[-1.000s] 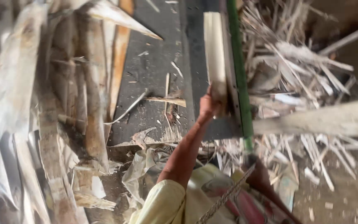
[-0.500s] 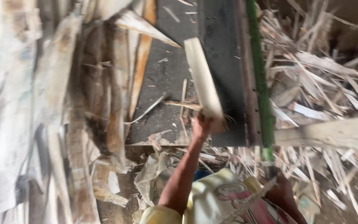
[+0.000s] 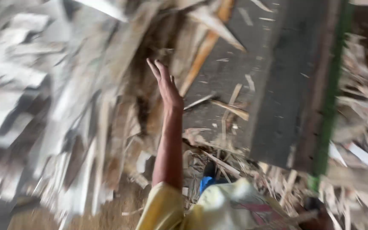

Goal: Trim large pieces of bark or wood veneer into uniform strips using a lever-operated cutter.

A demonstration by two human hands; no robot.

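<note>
Left hand [image 3: 167, 87] raised, fingers spread wide and holding nothing, reaching toward the blurred heap of pale wood strips [image 3: 64, 119] just left of the dark machine table [image 3: 252, 85]; right hand unseen.

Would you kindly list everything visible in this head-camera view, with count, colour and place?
Dark flat machine bed: one, grey-black, upper centre to right, with loose splinters on it.
Green edge rail: one, green, along the bed's right side.
Pointed wood strips: a few, pale and orange-brown, top centre beside the open hand.
Heap of wood strips: many, pale grey-brown, blurred, filling the left side.
Wood scraps: many, pale, right edge and below the bed.
Blue item: one, bottom centre, too hidden to identify.
Yellow sleeve: one, bottom centre.
Left hand: open, fingers spread, raised toward the wood strips, holding nothing.
Right hand: not visible.
</note>
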